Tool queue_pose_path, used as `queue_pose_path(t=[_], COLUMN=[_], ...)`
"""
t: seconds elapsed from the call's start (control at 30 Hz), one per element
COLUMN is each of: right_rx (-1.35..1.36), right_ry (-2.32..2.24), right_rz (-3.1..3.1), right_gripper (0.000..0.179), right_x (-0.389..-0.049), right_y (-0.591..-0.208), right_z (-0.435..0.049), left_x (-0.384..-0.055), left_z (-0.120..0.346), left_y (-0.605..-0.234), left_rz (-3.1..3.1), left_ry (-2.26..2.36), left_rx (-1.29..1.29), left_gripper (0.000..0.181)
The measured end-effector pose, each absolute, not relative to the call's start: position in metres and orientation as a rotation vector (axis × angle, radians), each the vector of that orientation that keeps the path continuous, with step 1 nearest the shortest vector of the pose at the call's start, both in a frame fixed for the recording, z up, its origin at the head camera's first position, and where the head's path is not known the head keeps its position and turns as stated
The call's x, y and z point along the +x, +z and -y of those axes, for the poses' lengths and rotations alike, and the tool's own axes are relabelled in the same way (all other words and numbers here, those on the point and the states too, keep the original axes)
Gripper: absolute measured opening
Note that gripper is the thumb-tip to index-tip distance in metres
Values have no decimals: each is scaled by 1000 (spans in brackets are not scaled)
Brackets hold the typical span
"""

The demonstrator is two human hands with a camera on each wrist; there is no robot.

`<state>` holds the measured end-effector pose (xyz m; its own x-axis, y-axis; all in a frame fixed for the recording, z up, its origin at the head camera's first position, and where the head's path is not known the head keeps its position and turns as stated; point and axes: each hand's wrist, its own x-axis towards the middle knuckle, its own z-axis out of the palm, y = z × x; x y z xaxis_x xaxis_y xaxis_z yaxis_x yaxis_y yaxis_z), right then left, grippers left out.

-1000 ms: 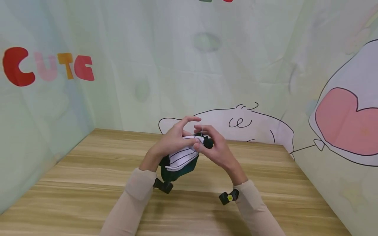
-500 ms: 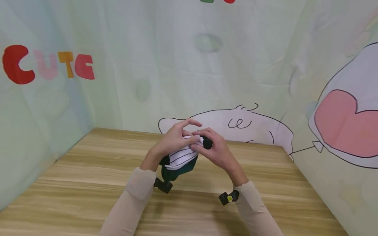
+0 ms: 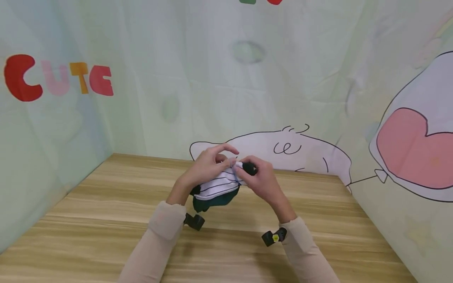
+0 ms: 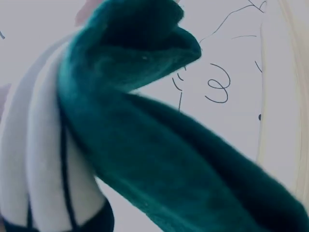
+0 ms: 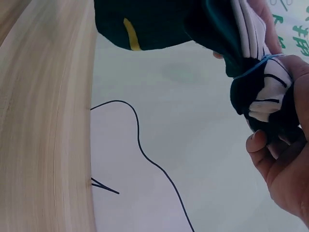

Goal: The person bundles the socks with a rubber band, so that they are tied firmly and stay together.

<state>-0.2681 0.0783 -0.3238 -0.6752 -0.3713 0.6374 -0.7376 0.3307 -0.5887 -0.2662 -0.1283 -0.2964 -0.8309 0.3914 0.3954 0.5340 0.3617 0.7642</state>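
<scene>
A soft bundle of sock-like cloth (image 3: 216,188), white with dark stripes and dark green, hangs between both hands above the table. My left hand (image 3: 205,167) holds its left part, thumb on top and index finger raised. Near the right end, a thin blue elastic band (image 5: 258,65) goes round the gathered cloth. My right hand (image 3: 264,179) grips that end beside the band, with a dark tip showing between its fingers. In the left wrist view, green folds (image 4: 140,140) fill the middle; the left fingers are mostly hidden there.
Below the hands lies a wood-grain table (image 3: 141,220). A pale printed curtain (image 3: 159,78) with cartoon drawings and letters stands behind it and along both sides. Small black cameras (image 3: 274,237) are strapped to both wrists.
The thin band, stretched upright between the fingers a second ago, now lies against the cloth. Right-hand fingers have closed in round the gathered end, and the bundle has tilted slightly.
</scene>
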Motion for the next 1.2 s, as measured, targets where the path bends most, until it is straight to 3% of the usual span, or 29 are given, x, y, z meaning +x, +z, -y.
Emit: queue_pose_path(t=[0.43, 1.2], right_rx=[776, 811], right_ry=[1470, 1587], right_rz=[2221, 2223], right_gripper=[22, 31], right_x=[-267, -277], right_y=[-322, -328], right_z=[-77, -85], left_x=[-268, -267], left_z=[134, 137], left_y=[-298, -294], left_rz=[2466, 2503], left_ry=[-1399, -1342], left_rx=[-854, -854], left_gripper=[19, 24])
